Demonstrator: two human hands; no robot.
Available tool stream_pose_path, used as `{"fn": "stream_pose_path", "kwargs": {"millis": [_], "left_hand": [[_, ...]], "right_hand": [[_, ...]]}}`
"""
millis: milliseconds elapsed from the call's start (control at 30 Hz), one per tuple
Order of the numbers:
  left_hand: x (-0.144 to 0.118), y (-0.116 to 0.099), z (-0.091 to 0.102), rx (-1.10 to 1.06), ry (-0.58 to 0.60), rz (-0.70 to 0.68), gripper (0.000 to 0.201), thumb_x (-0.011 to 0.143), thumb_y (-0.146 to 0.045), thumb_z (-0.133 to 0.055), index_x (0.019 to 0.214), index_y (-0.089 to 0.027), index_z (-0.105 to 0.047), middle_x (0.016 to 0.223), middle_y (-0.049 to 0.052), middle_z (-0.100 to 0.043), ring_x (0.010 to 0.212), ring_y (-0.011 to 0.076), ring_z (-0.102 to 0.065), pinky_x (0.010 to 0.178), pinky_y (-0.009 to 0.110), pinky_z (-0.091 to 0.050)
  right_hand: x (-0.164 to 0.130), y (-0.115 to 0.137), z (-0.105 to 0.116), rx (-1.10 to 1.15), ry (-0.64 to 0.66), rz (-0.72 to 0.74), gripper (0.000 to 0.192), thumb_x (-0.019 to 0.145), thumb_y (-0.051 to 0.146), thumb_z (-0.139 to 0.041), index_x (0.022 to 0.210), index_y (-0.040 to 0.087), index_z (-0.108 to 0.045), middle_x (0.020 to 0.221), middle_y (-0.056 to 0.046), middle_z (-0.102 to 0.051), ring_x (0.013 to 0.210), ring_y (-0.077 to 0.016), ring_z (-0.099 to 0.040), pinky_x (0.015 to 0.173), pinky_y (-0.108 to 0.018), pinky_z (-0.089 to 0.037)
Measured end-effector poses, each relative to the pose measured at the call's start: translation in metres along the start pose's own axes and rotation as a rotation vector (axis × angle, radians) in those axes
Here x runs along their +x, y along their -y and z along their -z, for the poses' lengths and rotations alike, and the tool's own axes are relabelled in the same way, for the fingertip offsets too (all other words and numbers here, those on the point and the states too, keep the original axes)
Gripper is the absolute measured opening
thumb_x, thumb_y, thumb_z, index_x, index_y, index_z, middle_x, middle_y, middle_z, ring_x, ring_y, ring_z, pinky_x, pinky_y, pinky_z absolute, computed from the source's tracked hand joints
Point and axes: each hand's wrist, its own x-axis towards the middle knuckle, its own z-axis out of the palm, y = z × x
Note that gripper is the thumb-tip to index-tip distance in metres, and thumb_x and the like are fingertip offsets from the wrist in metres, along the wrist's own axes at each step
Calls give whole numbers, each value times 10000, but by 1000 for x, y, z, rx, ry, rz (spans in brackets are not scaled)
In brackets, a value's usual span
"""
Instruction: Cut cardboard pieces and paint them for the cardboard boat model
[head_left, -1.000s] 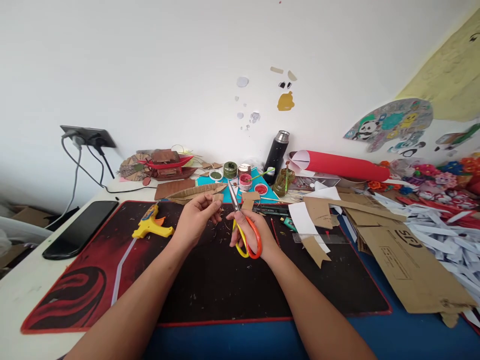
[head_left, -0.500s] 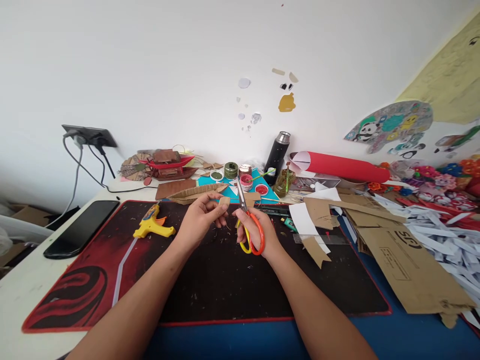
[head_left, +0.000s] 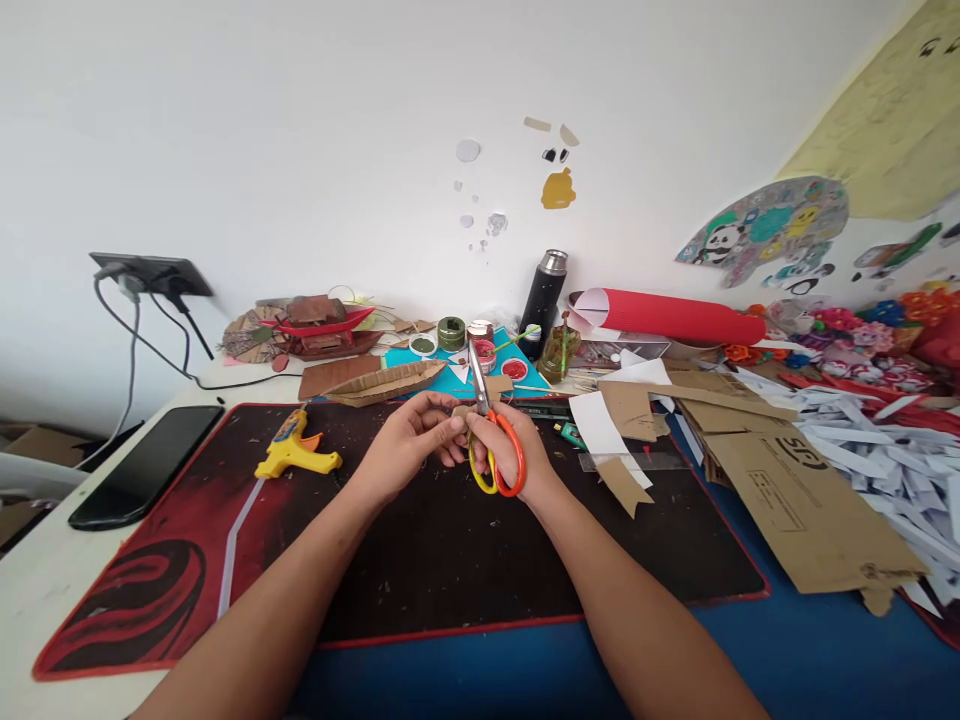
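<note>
My right hand (head_left: 512,440) is closed round scissors (head_left: 511,452) with one orange and one yellow handle loop; their blades point up and away from me. Close beside it, my left hand (head_left: 412,440) pinches a small piece of brown cardboard (head_left: 461,411), partly hidden by the fingers. The fingertips of both hands meet near this piece. Beyond my left hand lies a boat-shaped cardboard piece (head_left: 386,382). Both hands hover over the black and red mat (head_left: 450,560).
A yellow glue gun (head_left: 296,450) and a black phone (head_left: 146,466) lie on the left. Behind are paint jars (head_left: 451,334), a black flask (head_left: 543,305) and a glass jar (head_left: 559,352). Flattened cardboard (head_left: 817,510), a clear ruler (head_left: 667,461) and white paper strips (head_left: 885,470) lie on the right.
My two hands have come together, the right fingers now at the small cardboard piece. The scissor blades look more closed. The view has shifted slightly.
</note>
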Motion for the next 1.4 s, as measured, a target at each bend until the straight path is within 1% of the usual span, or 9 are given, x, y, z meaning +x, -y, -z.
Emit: {"fn": "stream_pose_path", "kwargs": {"millis": [133, 267, 467, 600, 700, 833, 933, 1100, 1400], "left_hand": [[0, -2, 1, 20, 8, 19, 549, 788, -639, -928, 967, -177, -690, 816, 54, -780, 655, 190, -749, 596, 299, -607], [1, -4, 3, 18, -82, -7, 532, 768, -633, -941, 856, -193, -655, 761, 40, -770, 610, 173, -719, 575, 288, -587], [3, -6, 8, -28, -239, -59, 562, 740, -659, -937, 858, -211, -619, 666, 11, -733, 526, 155, -662, 504, 257, -514], [4, -7, 12, -61, -300, -86, 546, 745, -636, -939, 861, -209, -619, 645, -7, -707, 520, 138, -643, 502, 243, -492], [4, -8, 13, -81, -327, -92, 545, 749, -628, -942, 860, -206, -615, 649, -14, -698, 515, 129, -632, 502, 242, -488], [2, -10, 12, -95, -341, -99, 561, 750, -637, -944, 858, -208, -599, 648, -23, -694, 497, 119, -619, 476, 230, -466], [1, -11, 12, -77, -340, -103, 545, 765, -625, -936, 855, -213, -591, 635, -28, -689, 480, 115, -608, 461, 225, -455], [0, -11, 10, -66, -342, -99, 518, 756, -577, -937, 852, -227, -567, 596, -42, -670, 439, 114, -575, 430, 225, -437], [-1, -13, 7, -24, -310, -87, 515, 761, -570, -921, 854, -243, -535, 550, -58, -640, 398, 107, -529, 381, 209, -365]], "right_hand": [[-1, 3, 0, -11, 9, 15, 403, 865, 580, -812, 928, 213, -658, 499, 78, -585, 378, -129, -549, 408, -217, -430], [-3, 3, -1, -23, 83, -21, 490, 865, 677, -807, 931, 215, -657, 521, 57, -628, 411, -155, -626, 416, -217, -445], [-5, 2, -2, -12, 191, -11, 750, 871, 901, -679, 1102, 188, -725, 588, -4, -718, 543, -219, -764, 528, -257, -543], [-6, 2, -3, 38, 299, 15, 841, 808, 950, -708, 1172, 192, -720, 664, -25, -751, 689, -267, -827, 640, -311, -608], [-8, 2, -4, 58, 333, 17, 831, 785, 944, -742, 1145, 196, -706, 748, -50, -776, 756, -271, -835, 670, -321, -623], [-10, 1, -6, 31, 225, -22, 739, 840, 894, -738, 1093, 201, -693, 707, -3, -724, 515, -178, -715, 509, -257, -537], [-11, 0, -6, -34, 172, -9, 632, 891, 821, -738, 1019, 203, -691, 646, 37, -653, 438, -141, -635, 452, -234, -478], [-13, -4, -8, -124, 222, -4, 503, 953, 718, -731, 984, 220, -667, 643, 53, -634, 440, -135, -628, 459, -232, -501], [-11, -15, -7, -174, 242, 13, 475, 999, 678, -706, 869, 241, -574, 641, 58, -636, 449, -130, -638, 444, -220, -492]]}}
